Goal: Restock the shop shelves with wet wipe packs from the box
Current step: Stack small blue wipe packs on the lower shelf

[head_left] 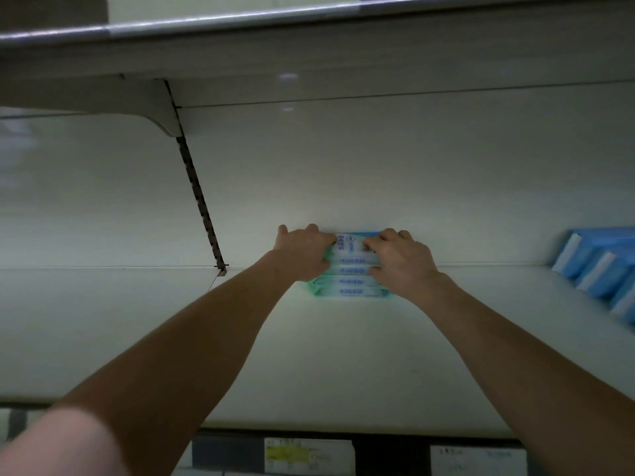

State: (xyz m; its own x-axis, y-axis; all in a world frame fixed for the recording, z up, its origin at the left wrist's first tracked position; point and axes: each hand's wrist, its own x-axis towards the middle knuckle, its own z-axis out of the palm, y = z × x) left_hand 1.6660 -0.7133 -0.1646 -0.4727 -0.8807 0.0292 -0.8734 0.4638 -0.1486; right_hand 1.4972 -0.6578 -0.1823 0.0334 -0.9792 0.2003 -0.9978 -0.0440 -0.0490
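A stack of several wet wipe packs (350, 273), white with green edges and blue print, rests on the white shelf (309, 355) against its back wall. My left hand (302, 252) grips the stack's left side, with the thumb on the front. My right hand (400, 259) grips the right side, fingers curled over the top pack. Both arms stretch deep into the shelf. The box is out of sight.
Blue and white packages (601, 269) lie in a row at the shelf's right end. A slotted upright rail (199, 201) divides the back wall at left. Another shelf (309, 39) hangs overhead. Price labels (309, 455) sit on the front edge below.
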